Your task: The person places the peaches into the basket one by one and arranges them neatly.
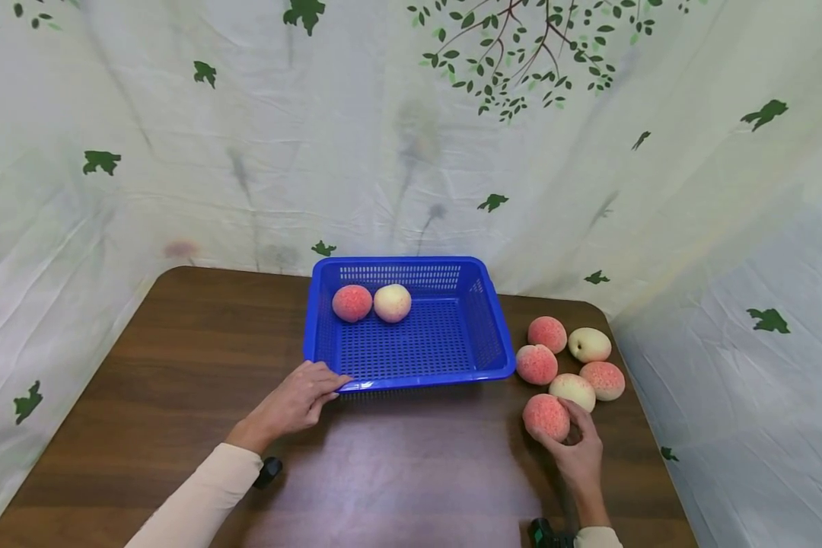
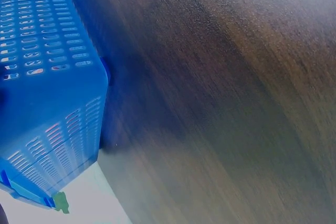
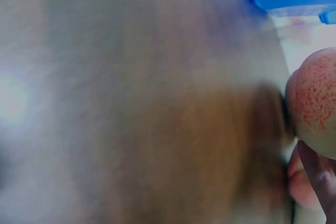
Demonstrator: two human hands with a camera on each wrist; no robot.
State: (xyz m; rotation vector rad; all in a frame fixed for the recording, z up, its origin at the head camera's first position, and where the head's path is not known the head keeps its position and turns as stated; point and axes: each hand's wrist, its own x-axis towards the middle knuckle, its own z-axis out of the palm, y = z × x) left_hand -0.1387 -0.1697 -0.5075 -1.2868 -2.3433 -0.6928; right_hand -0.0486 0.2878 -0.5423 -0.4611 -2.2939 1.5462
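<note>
My left hand (image 1: 300, 397) grips the near left corner of a blue plastic basket (image 1: 411, 383), thumb over the rim. Two peaches lie inside at the back left: a red one (image 1: 352, 303) and a paler one (image 1: 393, 303). At the right, my right hand (image 1: 575, 449) holds a red peach (image 1: 546, 417) between thumb and fingers; the right wrist view shows this peach (image 3: 320, 103) with a finger against its underside. Beyond that hand several more peaches sit in a group, among them a pale one (image 1: 572, 392) right behind the held peach.
The brown wooden table (image 1: 411, 472) carries everything. Other peaches in the group are a red one (image 1: 537, 364) beside the basket's right corner and a cream one (image 1: 589, 345) farther back. A pale curtain (image 1: 356, 152) with printed leaves hangs behind and along the sides.
</note>
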